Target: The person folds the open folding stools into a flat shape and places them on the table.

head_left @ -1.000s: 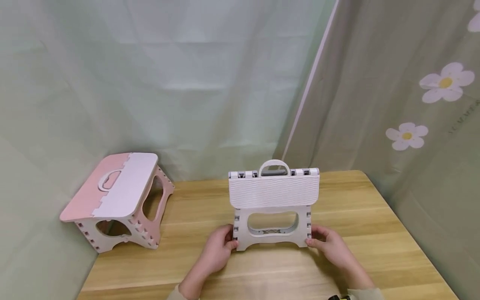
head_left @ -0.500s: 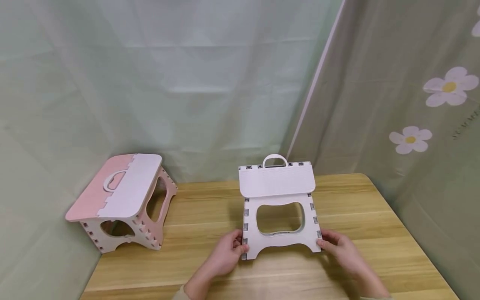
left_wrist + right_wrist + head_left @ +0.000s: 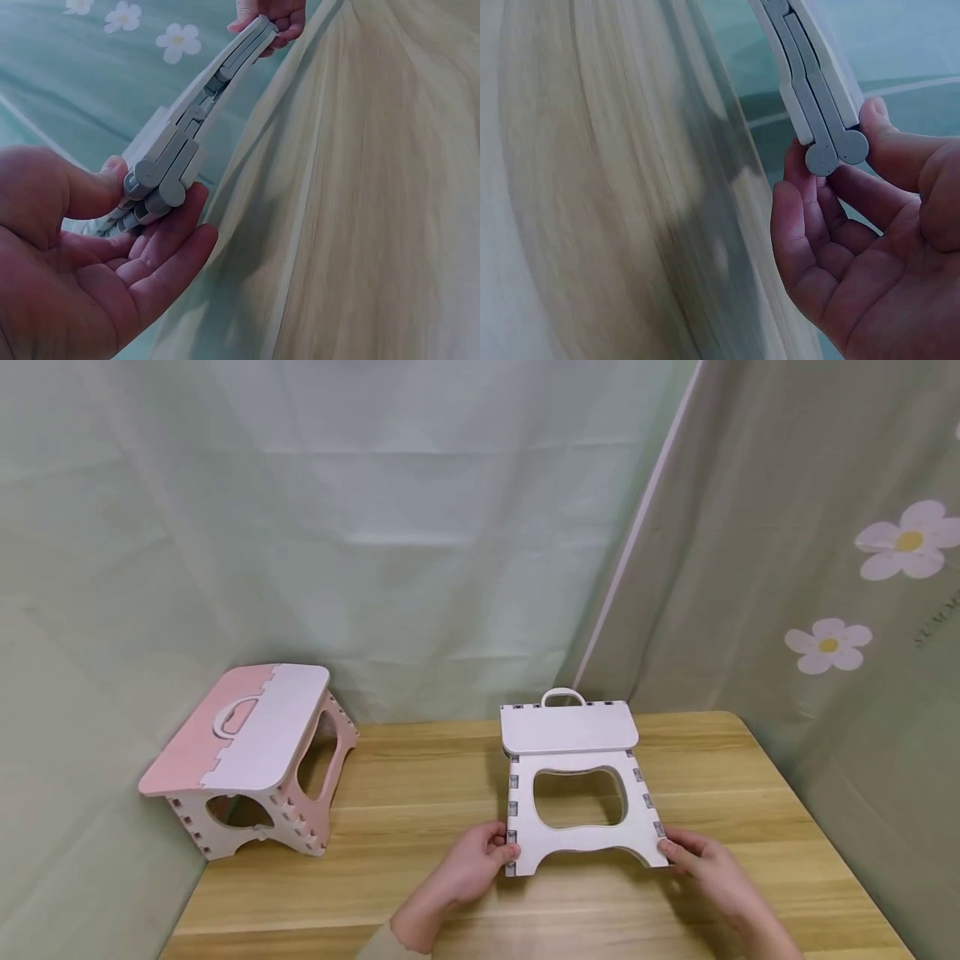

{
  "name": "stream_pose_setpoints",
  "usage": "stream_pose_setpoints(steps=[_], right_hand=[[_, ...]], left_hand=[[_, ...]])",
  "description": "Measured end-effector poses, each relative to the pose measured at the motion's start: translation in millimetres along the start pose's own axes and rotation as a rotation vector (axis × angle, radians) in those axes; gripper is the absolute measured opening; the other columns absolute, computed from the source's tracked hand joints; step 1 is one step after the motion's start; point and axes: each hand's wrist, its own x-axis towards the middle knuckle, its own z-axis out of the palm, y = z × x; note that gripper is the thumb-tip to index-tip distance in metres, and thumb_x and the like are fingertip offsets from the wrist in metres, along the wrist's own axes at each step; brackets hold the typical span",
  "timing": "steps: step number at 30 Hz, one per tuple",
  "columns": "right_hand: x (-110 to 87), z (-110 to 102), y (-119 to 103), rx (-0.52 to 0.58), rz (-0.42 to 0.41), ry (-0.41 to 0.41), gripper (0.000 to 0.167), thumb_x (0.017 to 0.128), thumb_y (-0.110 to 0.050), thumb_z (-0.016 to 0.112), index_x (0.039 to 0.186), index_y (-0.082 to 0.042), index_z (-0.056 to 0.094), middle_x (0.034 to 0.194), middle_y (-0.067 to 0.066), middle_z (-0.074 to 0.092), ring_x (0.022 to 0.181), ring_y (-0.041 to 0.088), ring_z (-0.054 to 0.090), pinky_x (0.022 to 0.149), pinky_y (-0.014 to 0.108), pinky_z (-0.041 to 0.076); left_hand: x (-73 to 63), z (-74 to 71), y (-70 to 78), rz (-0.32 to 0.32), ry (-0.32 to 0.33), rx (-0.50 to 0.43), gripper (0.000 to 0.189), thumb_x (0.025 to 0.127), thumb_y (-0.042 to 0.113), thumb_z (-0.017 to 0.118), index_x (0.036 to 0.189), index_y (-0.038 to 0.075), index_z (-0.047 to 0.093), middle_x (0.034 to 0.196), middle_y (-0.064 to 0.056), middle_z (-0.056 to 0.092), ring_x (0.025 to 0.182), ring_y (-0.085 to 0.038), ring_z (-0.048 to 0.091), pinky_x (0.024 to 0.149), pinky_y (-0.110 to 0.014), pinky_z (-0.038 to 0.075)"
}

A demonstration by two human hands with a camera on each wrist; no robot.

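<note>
A white and grey folding stool (image 3: 577,837), folded flat with its carry handle at the far end, is held between two hands over the table. My left hand (image 3: 474,862) pinches its near left corner, thumb on the upper face and fingers beneath. The near right corner is gripped the same way by my right hand (image 3: 705,866). In the left wrist view the stool's hinged edge (image 3: 169,161) shows the panels lying close together. The right wrist view shows the rounded grey hinge ends (image 3: 836,154) between thumb and fingers.
An unfolded pink and white stool (image 3: 258,727) stands at the table's left side, near the curtain. The wood-grain table (image 3: 420,760) runs back to a pale green curtain (image 3: 390,543). A flower-printed curtain (image 3: 720,568) hangs along the right.
Both hands have moved the folded stool rightward in view. It has tipped back from nearly upright, so its face now lies flatter. The pink stool stays in place.
</note>
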Motion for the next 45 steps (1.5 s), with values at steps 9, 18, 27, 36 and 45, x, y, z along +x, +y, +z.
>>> stream_pose_setpoints(steps=[9,18,27,36,45], right_hand=[[-11.0,-33.9,14.7,-0.076,0.073,0.048,0.053,0.113,-0.017,0.056,0.147,0.022,0.045,0.122,0.016,0.072,0.093,0.007,0.065,0.082,0.027,0.054],[-9.5,-87.6,23.8,-0.173,0.13,0.021,0.059,0.116,-0.024,0.049,0.147,0.025,0.04,0.13,0.021,0.068,0.095,0.001,0.063,0.084,0.025,0.056],[-7.6,-120.0,32.8,-0.21,0.15,-0.026,0.061,0.117,-0.025,0.045,0.149,0.026,0.035,0.137,0.031,0.063,0.096,-0.004,0.063,0.085,0.023,0.057],[-2.4,-133.4,48.1,-0.155,0.203,-0.02,0.062,0.117,-0.024,0.044,0.148,0.029,0.031,0.136,0.03,0.062,0.094,-0.007,0.061,0.087,0.024,0.058],[3.0,-134.2,45.2,-0.09,0.245,-0.012,0.067,0.116,-0.027,0.05,0.148,0.028,0.031,0.13,0.022,0.067,0.092,-0.007,0.061,0.085,0.023,0.058]], left_hand=[[17.5,43.9,8.9,-0.018,-0.035,-0.078,0.016,0.101,0.007,0.072,0.111,-0.006,0.068,0.09,-0.005,0.067,0.081,-0.017,0.063,0.071,-0.03,0.053],[40.4,90.6,23.8,-0.042,-0.062,0.003,0.014,0.101,0.014,0.076,0.096,0.002,0.068,0.077,0.0,0.061,0.064,-0.013,0.055,0.057,-0.026,0.046],[58.6,120.8,38.3,-0.095,-0.075,0.072,0.017,0.101,0.016,0.076,0.092,0.004,0.069,0.07,0.0,0.064,0.056,-0.014,0.056,0.051,-0.026,0.045],[64.2,137.1,47.0,-0.159,-0.117,0.121,0.029,0.103,0.017,0.074,0.078,0.009,0.062,0.057,-0.007,0.065,0.045,-0.012,0.053,0.047,-0.022,0.04],[64.7,135.2,43.2,-0.192,-0.109,0.053,0.028,0.103,0.018,0.075,0.082,0.007,0.06,0.061,-0.009,0.066,0.047,-0.014,0.06,0.048,-0.027,0.054]])
